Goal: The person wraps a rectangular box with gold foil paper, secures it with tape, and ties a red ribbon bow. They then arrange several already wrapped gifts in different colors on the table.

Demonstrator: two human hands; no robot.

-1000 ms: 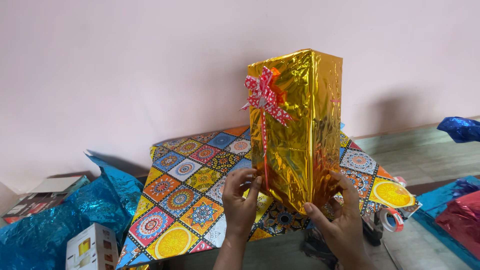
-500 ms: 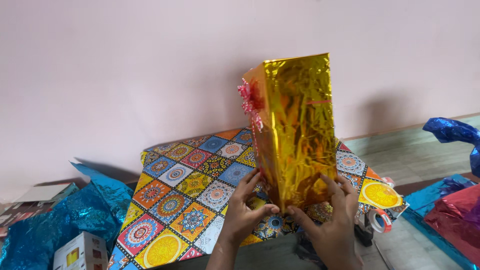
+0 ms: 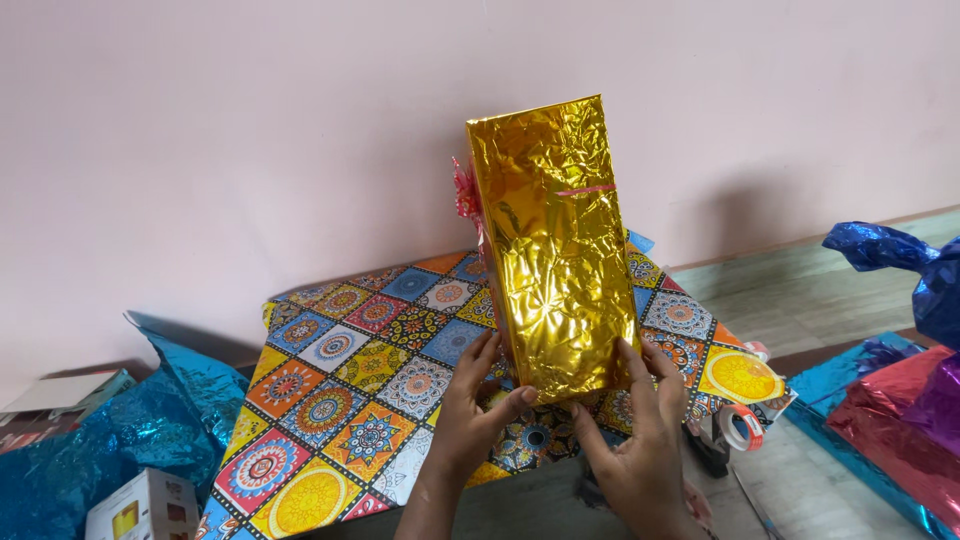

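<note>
I hold the gold-wrapped box (image 3: 553,240) upright in front of the wall, my left hand (image 3: 468,415) gripping its lower left edge and my right hand (image 3: 632,440) clamped on its lower right corner, thumbs near each other under it. A red-and-white bow (image 3: 466,195) peeks out from its left side (mostly hidden). Below lie the patterned wrapping sheet (image 3: 350,400), crumpled blue foil (image 3: 120,430) and a tape roll (image 3: 741,427).

Bare hands (image 3: 470,425), bare forearms, no sleeves
</note>
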